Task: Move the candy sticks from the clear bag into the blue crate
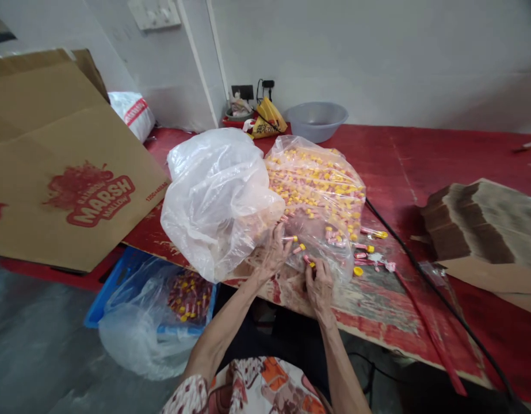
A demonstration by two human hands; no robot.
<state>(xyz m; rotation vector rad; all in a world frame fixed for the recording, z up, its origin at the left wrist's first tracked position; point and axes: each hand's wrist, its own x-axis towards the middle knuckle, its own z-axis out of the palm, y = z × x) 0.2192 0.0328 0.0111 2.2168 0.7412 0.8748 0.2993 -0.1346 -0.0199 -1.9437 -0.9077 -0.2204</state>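
A clear plastic bag (321,172) filled with small pink tubes with yellow caps lies on the worktable, its mouth toward me. Several loose tubes (300,248) are spread between my hands. At the bag's mouth, my left hand (274,256) has a tube (291,238) sticking out from between its thumb and fingers. My right hand (321,284) is curled, with its fingertips on another tube (308,260); the grip is partly hidden. Left of the tubes, a puffed white plastic bag (217,195) reaches up to my left hand.
A large carton (75,167) stands at left, above a blue crate (118,287) holding more tubes. A black cable (403,247) crosses the red table (420,155) beside stacked brown cardboard (476,224). A grey basin (317,121) and yellow packet (269,118) are by the wall.
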